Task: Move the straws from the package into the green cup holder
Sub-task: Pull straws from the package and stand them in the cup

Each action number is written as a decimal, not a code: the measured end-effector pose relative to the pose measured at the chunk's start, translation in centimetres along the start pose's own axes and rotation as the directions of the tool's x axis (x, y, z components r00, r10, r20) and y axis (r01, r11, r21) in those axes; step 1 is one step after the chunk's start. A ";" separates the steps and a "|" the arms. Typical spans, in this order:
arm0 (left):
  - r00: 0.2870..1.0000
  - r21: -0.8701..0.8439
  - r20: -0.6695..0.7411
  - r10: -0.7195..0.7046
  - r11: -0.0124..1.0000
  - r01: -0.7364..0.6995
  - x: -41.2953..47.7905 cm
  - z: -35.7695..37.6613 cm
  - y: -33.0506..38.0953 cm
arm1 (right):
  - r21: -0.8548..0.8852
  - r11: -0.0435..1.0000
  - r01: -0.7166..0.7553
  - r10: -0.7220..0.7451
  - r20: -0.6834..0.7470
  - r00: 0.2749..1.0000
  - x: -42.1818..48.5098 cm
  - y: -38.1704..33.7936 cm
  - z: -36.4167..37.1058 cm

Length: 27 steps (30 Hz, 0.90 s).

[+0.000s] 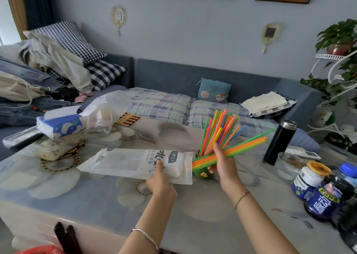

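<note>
A white plastic straw package [135, 162] lies flat on the table, its open end toward the right. My left hand [159, 178] pinches that package near the open end. My right hand [222, 164] grips a bundle of green, orange and yellow straws [241, 147] held nearly level, their left ends just outside the package mouth. Behind the bundle stands the green cup holder [201, 173], mostly hidden by my right hand and the straws. Several coloured straws [218, 130] stand upright in it, fanned out.
A black thermos [279, 142], a glass bowl [287, 165], jars and dark bottles [324, 193] crowd the table's right side. A tissue pack [59, 125] and clear plastic bag [108, 110] sit at the back left. A sofa with cushions runs behind the table.
</note>
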<state>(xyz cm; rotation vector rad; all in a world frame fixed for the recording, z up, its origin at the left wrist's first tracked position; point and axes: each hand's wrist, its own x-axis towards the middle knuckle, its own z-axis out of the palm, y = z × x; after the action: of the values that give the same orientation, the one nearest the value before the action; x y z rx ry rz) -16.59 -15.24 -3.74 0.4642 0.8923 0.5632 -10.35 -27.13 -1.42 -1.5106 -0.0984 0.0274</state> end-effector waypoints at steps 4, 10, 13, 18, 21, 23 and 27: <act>0.999 0.032 -0.042 0.033 0.999 -0.032 2.4 -0.1 0.1 | -0.013 0.999 0.044 -0.045 -0.094 0.995 3.0 -2.3 -2.9; 0.997 0.042 -0.068 0.033 0.999 -0.030 4.7 -0.2 -0.9 | -0.425 0.845 0.325 -0.369 -0.022 0.929 7.8 -3.0 -4.6; 0.997 0.045 -0.061 0.042 0.998 -0.039 5.1 -0.2 -1.6 | -0.534 0.722 0.440 -0.432 0.149 0.890 9.0 -2.2 -4.0; 0.997 0.044 -0.044 0.064 0.997 -0.062 6.0 -0.2 -1.8 | -0.549 0.686 0.477 -0.431 0.221 0.875 10.2 -1.5 -3.0; 0.995 0.050 -0.037 0.092 0.995 -0.090 6.5 -0.1 -1.5 | -0.466 0.770 0.436 -0.451 0.087 0.888 10.8 -2.4 -3.1; 0.994 0.054 -0.028 0.104 0.993 -0.102 6.5 0.2 -1.5 | -0.448 0.776 0.444 -0.474 0.049 0.879 11.2 -3.2 -3.3; 0.997 0.034 -0.013 0.081 0.996 -0.081 6.1 1.0 -1.8 | -0.509 0.720 0.472 -0.483 0.122 0.867 11.7 -3.6 -2.9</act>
<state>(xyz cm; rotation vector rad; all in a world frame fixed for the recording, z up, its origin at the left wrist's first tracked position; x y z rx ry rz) -12.24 -12.87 -7.86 0.5290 0.9006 0.6274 1.34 -29.35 2.59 -1.9939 -0.5201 -0.4717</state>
